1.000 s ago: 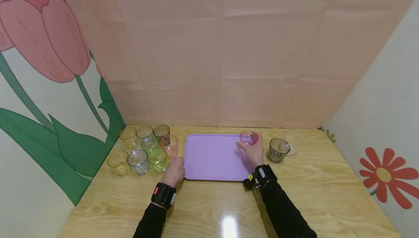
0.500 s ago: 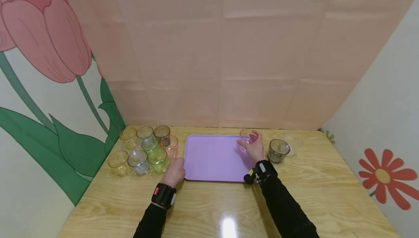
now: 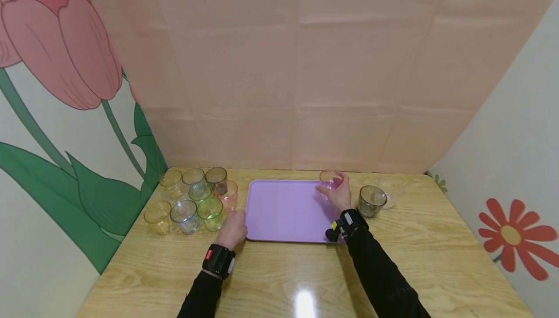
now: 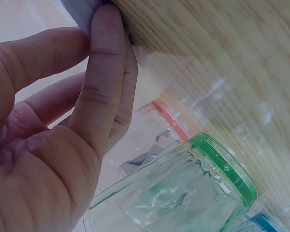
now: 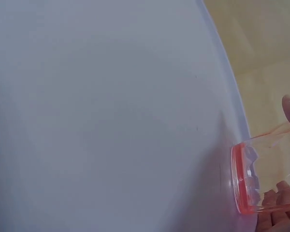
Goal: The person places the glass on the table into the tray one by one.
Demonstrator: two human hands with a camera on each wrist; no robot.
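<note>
My left hand (image 3: 232,230) pinches the left front corner of the purple tray (image 3: 284,213); in the left wrist view, its thumb and fingers meet at the tray's rim (image 4: 81,17). My right hand (image 3: 341,197) holds a pink clear glass (image 3: 328,178) upright at the tray's far right corner. The right wrist view has the red-tinted base (image 5: 241,179) of that glass at the tray's edge, with the thumb on one side and fingers on the other. A green glass (image 3: 211,215) stands just left of my left hand.
Several coloured glasses cluster on the left, among them a blue-rimmed one (image 3: 185,217), a yellow one (image 3: 158,218) and an orange-pink one (image 3: 228,196). Right of the tray stand a dark grey glass (image 3: 371,202) and a clear glass (image 3: 394,192). A pinkish sheet (image 3: 284,90) covers the back.
The pink glass and my right hand have shifted slightly away from me, toward the tray's far edge. My left hand and the tray stay put.
</note>
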